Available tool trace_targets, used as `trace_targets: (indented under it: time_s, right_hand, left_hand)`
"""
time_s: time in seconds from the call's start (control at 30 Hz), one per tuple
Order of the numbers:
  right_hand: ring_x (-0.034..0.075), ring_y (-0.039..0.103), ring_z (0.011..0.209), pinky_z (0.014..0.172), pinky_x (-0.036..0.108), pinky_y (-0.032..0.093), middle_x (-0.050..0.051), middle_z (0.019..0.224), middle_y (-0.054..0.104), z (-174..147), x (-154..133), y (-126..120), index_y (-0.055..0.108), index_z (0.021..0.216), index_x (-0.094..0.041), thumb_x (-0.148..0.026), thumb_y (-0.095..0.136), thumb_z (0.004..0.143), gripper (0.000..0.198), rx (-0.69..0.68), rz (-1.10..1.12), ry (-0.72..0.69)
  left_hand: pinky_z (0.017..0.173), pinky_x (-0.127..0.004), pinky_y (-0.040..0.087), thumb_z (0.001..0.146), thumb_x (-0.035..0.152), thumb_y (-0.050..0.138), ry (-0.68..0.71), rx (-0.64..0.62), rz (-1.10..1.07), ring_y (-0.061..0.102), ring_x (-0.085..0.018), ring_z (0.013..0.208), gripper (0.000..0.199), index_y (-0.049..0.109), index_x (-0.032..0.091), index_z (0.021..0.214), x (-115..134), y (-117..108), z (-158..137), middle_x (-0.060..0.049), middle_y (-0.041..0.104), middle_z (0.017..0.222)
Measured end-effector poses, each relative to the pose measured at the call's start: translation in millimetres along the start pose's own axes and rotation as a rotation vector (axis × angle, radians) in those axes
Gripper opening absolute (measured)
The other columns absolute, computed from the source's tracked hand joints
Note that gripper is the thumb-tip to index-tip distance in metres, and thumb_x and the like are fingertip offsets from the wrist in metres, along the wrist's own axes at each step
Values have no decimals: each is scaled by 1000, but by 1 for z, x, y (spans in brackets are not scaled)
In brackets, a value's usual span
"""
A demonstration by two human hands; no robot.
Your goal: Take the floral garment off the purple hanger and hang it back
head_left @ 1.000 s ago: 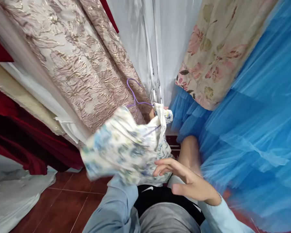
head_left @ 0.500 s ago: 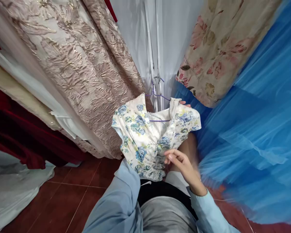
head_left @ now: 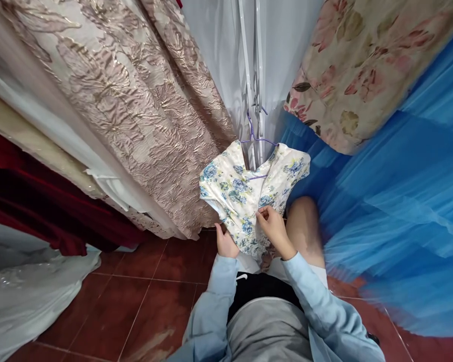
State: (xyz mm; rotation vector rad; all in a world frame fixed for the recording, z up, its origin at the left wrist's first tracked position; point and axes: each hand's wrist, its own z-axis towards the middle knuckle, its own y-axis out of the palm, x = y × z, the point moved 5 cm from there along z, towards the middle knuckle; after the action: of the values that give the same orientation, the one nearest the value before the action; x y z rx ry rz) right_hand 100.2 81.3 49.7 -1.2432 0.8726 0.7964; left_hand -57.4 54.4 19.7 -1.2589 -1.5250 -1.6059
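Floral top (head_left: 239,186) on hanger, front pinched

I'm pinching the top's front w/ my R hand (head_left: 274,229), fingertips together on cloth, prob. to control the neckline's lower edge. My L hand (head_left: 227,245) is supporting the side nearest it: thumb standing apart, other fingers hiding behind cloth, so can't tell if they're clamping; prob. steadying against the pinch. Beyond the fingers, a purple hanger (head_left: 252,134) is spreading the shoulders, apparently for shape. Blue tulle (head_left: 392,211) is hanging right of both hands.

Hands (head_left: 275,227) on floral top (head_left: 238,185), purple hanger (head_left: 251,134)
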Motion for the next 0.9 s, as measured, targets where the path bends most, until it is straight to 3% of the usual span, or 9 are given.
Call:
trace_targets:
  time_s: [0.13, 0.2, 0.33, 0.4, 0.5, 0.57, 0.63, 0.73, 0.9]
  right_hand:
    - [24, 65, 74, 71, 34, 45, 7, 79, 71, 2, 12, 10, 62, 87, -20, -42, 53, 88, 23, 23, 53, 28]
    - [23, 63, 72, 70, 33, 45, 7, 78, 70, 2, 12, 12, 62, 87, -19, -44, 54, 87, 26, 15, 100, 22]
    - [19, 56, 65, 63, 30, 40, 2, 68, 62, -2, 8, 9, 57, 75, -21, -42, 51, 87, 25, -8, 177, -7]
    - [17, 52, 61, 60, 29, 37, 0, 63, 57, -8, 7, 5, 53, 70, -22, -39, 52, 85, 23, -11, 183, -13]
    - [15, 49, 59, 58, 27, 34, -3, 60, 52, -19, 6, -3, 50, 67, -22, -33, 55, 81, 19, -65, 186, -10]
    - [14, 47, 58, 56, 27, 33, -3, 59, 51, -26, 3, -10, 52, 66, -21, -31, 56, 79, 16, -126, 199, -7]
    - [14, 46, 57, 56, 27, 33, -3, 59, 51, -32, -3, -19, 52, 65, -21, -30, 57, 78, 16, -182, 204, -22]
    - [13, 46, 57, 55, 27, 32, -3, 58, 50, -37, -13, -35, 49, 62, -21, -27, 60, 78, 20, -198, 156, -55]
    - [17, 57, 70, 66, 28, 45, 1, 76, 63, -37, -13, -52, 62, 85, -20, -30, 62, 82, 10, -170, 336, -114]
  left_hand:
    - [120, -49, 39, 60, 51, 93, 92, 325, -85, 56, -36, 136, 79, 69, 16, 127, -15, -23, -4, -15, 68, 135]
    - [119, -48, 41, 62, 41, 93, 120, 363, 10, 61, -35, 131, 69, 71, 15, 122, -22, -25, -1, -14, 70, 131]
    - [113, -49, 46, 69, 44, 87, 180, 406, 133, 65, -35, 124, 61, 70, 14, 120, -30, -33, 8, -16, 71, 128]
    - [111, -48, 48, 74, 42, 85, 329, 525, 246, 63, -34, 126, 68, 62, 15, 131, -21, -42, 4, -18, 65, 135]
    - [109, -46, 48, 80, 32, 82, 706, 699, 578, 56, -31, 133, 79, 46, 20, 149, 8, -39, -13, -19, 53, 146]
    - [108, -45, 47, 83, 26, 80, 914, 591, 863, 56, -29, 129, 70, 51, 25, 146, 25, -17, -19, -16, 57, 138]
    - [102, -42, 50, 87, 20, 76, 1020, 327, 1083, 61, -25, 117, 49, 63, 27, 134, 33, 14, -19, -11, 66, 120]
    - [84, -34, 52, 93, 13, 68, 1077, 38, 1148, 65, -19, 92, 23, 74, 26, 111, 36, 49, -13, -5, 70, 93]
    - [76, -33, 52, 94, 11, 66, 1125, 21, 1017, 66, -16, 80, 13, 74, 21, 91, 41, 65, -2, -2, 72, 81]
